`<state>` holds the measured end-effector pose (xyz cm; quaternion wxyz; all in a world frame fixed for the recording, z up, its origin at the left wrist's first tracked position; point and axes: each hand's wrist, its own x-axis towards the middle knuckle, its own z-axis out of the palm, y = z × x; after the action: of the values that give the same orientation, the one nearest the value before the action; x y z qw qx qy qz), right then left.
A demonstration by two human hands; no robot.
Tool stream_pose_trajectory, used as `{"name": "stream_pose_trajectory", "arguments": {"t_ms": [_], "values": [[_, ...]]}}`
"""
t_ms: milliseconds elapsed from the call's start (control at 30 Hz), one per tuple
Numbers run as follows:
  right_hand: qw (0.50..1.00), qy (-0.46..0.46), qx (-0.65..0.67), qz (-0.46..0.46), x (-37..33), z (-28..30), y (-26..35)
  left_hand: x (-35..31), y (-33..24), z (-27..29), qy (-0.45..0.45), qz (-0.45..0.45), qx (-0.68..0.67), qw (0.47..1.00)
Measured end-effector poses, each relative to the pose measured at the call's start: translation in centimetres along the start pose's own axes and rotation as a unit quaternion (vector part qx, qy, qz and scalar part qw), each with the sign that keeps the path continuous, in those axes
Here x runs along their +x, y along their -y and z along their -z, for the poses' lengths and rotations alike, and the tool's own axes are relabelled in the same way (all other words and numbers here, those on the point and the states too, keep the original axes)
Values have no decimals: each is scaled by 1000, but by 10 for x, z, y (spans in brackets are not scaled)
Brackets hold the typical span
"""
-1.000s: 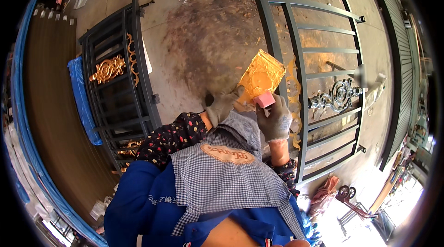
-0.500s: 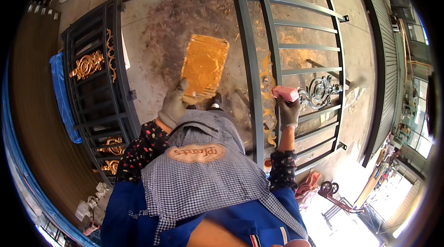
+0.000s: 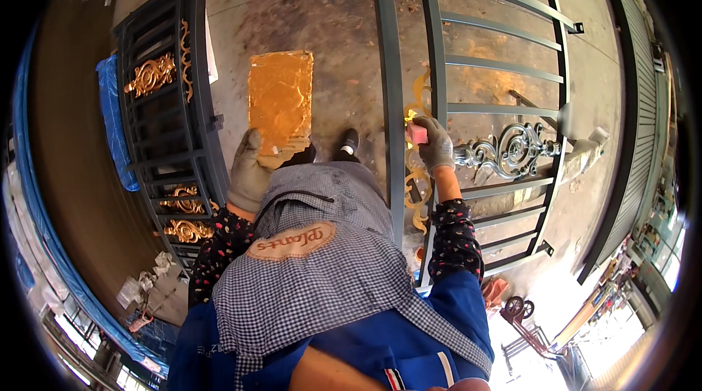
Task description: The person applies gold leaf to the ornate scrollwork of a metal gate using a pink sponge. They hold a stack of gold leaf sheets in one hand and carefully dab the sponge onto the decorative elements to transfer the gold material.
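Note:
My gloved left hand grips the near end of a flat rectangular board coated with wet-looking gold paint. In my gloved right hand is a small pink sponge block, pinched between the fingers. The sponge is at a scroll ornament set between two long dark bars of a metal railing panel. Much of that scroll is gold, with a bright yellow patch beside the sponge. A silver-grey scroll casting sits between the rails just right of my right hand.
Another dark railing panel with gold ornaments stands at the left, next to blue wrapping. A hand cart is at the lower right. My shoe shows on the stained concrete floor.
The sponge has moved left from the inner bar onto the scroll ornament, and turned in my right hand. The board has shifted left in my left hand. The whole view has shifted a little.

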<state>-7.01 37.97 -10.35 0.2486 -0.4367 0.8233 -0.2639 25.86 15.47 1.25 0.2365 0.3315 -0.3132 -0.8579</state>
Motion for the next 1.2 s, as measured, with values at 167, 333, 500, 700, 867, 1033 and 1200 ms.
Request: {"name": "stream_pose_trajectory", "arguments": {"t_ms": [167,333,500,700,867,1033,1200], "values": [[992,77,-69,69,2,11,6,-2,12,-6,-44,-4,-9,999],[978,142,-110,109,-7,19,1,-6,18,-11,-54,-3,-14,998],[943,212,-199,161,-13,33,2,-12,20,-15,-58,-4,-4,998],[986,94,-119,62,-1,32,14,-18,20,-17,-64,-19,21,998],[999,2,-29,-14,6,2,7,-22,16,-23,-49,-35,46,997],[998,-1,2,-62,3,-8,9,-27,17,-21,-59,-30,57,996],[999,44,-13,25,2,3,2,-29,19,-20,-58,-25,54,997]]}}
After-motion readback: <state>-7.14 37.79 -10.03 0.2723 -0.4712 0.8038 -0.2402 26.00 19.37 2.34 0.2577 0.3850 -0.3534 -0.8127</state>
